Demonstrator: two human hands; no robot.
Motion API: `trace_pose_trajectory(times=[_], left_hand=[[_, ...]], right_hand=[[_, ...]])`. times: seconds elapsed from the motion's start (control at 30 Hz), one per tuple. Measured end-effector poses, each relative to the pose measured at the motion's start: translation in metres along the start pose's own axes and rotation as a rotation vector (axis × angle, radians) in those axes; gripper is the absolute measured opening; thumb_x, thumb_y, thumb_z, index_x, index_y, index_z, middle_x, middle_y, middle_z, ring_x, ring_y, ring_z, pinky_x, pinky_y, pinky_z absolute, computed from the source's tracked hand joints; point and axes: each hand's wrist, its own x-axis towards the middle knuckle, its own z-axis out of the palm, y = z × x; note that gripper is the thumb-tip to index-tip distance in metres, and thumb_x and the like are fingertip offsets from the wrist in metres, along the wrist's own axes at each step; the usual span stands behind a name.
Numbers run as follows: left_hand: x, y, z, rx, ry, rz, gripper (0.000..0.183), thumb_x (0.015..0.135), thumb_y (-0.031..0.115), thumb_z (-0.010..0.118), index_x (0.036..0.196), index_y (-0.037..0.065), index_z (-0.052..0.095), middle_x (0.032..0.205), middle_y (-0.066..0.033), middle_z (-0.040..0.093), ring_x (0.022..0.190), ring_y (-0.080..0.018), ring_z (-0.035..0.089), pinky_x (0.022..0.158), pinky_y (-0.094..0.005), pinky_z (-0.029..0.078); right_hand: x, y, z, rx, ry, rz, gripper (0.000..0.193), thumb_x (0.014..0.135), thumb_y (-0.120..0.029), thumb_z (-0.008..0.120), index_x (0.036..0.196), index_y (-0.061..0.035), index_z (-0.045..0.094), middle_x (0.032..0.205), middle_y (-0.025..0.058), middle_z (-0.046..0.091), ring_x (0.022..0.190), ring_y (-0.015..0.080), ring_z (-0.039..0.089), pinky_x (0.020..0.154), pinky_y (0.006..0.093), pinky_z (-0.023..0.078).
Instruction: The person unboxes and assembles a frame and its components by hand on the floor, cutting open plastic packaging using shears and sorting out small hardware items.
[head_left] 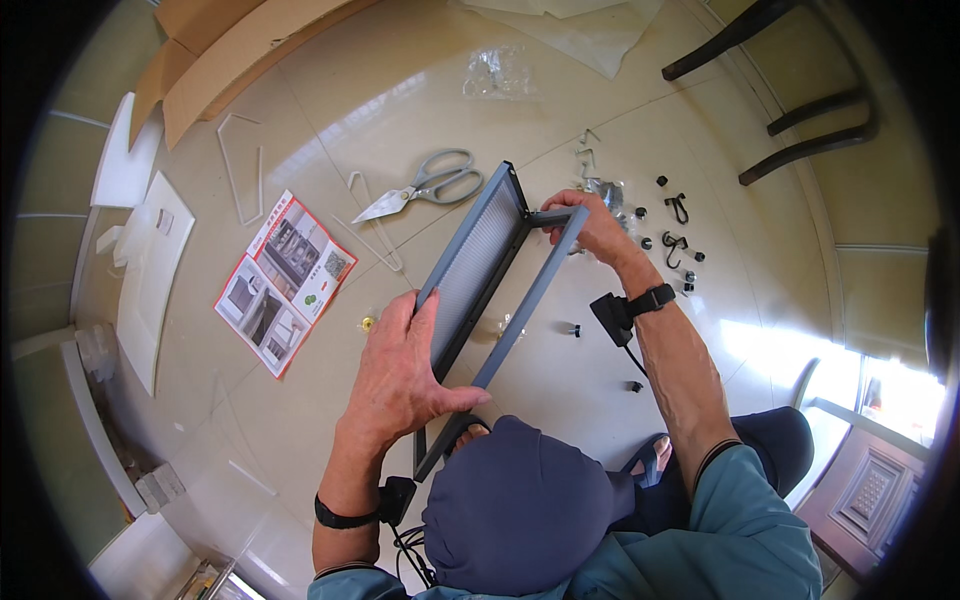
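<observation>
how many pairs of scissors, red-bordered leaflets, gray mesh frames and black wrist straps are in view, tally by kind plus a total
Pair of scissors: 1
Red-bordered leaflet: 1
Gray mesh frame: 1
Black wrist straps: 2
Total: 5

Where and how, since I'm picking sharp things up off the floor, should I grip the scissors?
Best by the grey loop handles, probably reaching down from their far right side. The scissors lie flat, with the blades pointing to the near left, so that approach stays away from the tip.
</observation>
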Motion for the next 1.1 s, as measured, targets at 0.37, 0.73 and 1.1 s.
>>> trace_pose_trajectory(times=[0.37, 0.73, 1.1], left_hand=[[-0.001, 0.011, 0.001, 0.064, -0.018, -0.049, 0.116, 0.045, 0.045, 0.094, 0.137, -0.003, 0.042, 0.132, -0.0214, 0.044, 0.121, -0.0388, 0.046, 0.104, -0.0486, 0.037], [0.001, 0.014, 0.000, 0.074, -0.041, -0.057, 0.116, 0.047, 0.045, 0.093, 0.139, -0.003, 0.040, 0.133, -0.0217, 0.044, 0.122, -0.0393, 0.045, 0.104, -0.0483, 0.037], [0.001, 0.016, 0.003, 0.082, -0.024, -0.039, 0.118, 0.047, 0.048, 0.093, 0.138, -0.004, 0.041, 0.131, -0.0215, 0.045, 0.121, -0.0374, 0.045, 0.103, -0.0465, 0.036]], right_hand=[[0.020, 0.003, -0.014, -0.134, -0.134, -0.034, 0.017, 0.098, -0.015, 0.053, 0.094, -0.0027, 0.064, 0.068, 0.0000, 0.058, 0.055, 0.0086, 0.057, 0.049, 0.0231, 0.046], [0.035, 0.008, -0.018, -0.158, -0.264, -0.091, 0.013, 0.099, -0.019, 0.056, 0.100, -0.0060, 0.054, 0.070, -0.0069, 0.051, 0.056, 0.0024, 0.047, 0.049, 0.0188, 0.039], [0.024, 0.024, -0.007, -0.225, -0.060, -0.201, 0.016, 0.099, -0.021, 0.056, 0.096, -0.0048, 0.055, 0.066, -0.0032, 0.055, 0.047, 0.0062, 0.054, 0.044, 0.0219, 0.044]])
